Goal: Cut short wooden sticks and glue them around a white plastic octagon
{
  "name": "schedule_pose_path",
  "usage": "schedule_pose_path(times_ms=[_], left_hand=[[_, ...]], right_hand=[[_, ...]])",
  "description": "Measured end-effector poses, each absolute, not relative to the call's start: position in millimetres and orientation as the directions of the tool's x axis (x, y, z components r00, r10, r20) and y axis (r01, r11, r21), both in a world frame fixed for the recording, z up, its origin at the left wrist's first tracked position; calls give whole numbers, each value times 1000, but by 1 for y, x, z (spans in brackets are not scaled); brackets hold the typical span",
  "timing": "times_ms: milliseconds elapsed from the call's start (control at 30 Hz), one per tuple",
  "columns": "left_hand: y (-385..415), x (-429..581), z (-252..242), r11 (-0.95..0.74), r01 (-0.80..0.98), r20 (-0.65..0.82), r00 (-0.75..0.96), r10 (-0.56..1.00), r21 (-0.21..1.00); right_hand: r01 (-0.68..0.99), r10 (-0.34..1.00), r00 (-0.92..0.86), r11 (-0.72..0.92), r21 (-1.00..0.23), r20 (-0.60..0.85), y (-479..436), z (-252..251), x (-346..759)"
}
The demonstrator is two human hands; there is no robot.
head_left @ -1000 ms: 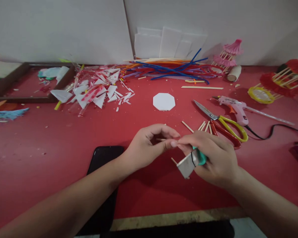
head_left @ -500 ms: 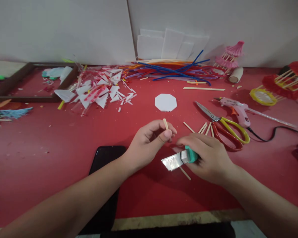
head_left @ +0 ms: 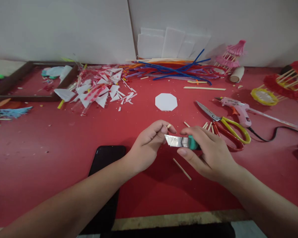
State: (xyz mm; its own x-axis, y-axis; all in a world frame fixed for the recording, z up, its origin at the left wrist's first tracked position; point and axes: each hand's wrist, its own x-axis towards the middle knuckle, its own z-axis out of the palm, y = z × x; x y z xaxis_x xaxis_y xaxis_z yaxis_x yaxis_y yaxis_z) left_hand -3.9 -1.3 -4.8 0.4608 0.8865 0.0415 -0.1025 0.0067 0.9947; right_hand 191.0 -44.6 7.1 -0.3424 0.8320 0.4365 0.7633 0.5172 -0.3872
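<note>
My left hand (head_left: 150, 143) pinches a short wooden stick (head_left: 169, 126), whose tip shows above the fingers. My right hand (head_left: 208, 150) grips a utility knife (head_left: 180, 141) with a green handle; its broad blade points left and reaches the left fingertips. Whether the blade touches the stick, I cannot tell. Below the knife, a loose wooden stick (head_left: 182, 169) lies on the red table. Several more cut sticks (head_left: 208, 126) lie just beyond my right hand. A white octagonal piece (head_left: 166, 102) rests flat beyond both hands.
Scissors (head_left: 215, 118) and a pink glue gun (head_left: 238, 109) lie to the right. A black phone (head_left: 106, 165) sits partly beneath my left forearm. White scraps (head_left: 99, 89) and pipe cleaners (head_left: 178, 70) are piled at the back. A brown frame (head_left: 34, 98) stands at the left.
The knife has moved up, its blade now level and at the left fingertips. The stick in my left hand has tilted, with less of it showing. My right thumb has spread away from the handle.
</note>
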Motion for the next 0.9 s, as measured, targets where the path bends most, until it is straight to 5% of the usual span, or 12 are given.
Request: schedule_pose_path(times_ms=[600,900], left_hand=[[-5,-6,0,-179,-87,198,519,832,980],[-5,-7,0,-135,-141,192,572,798,981]], right_hand=[[761,801,-361,549,-345,478,-47,12,189],[769,823,-356,527,-362,442,-47,11,190]])
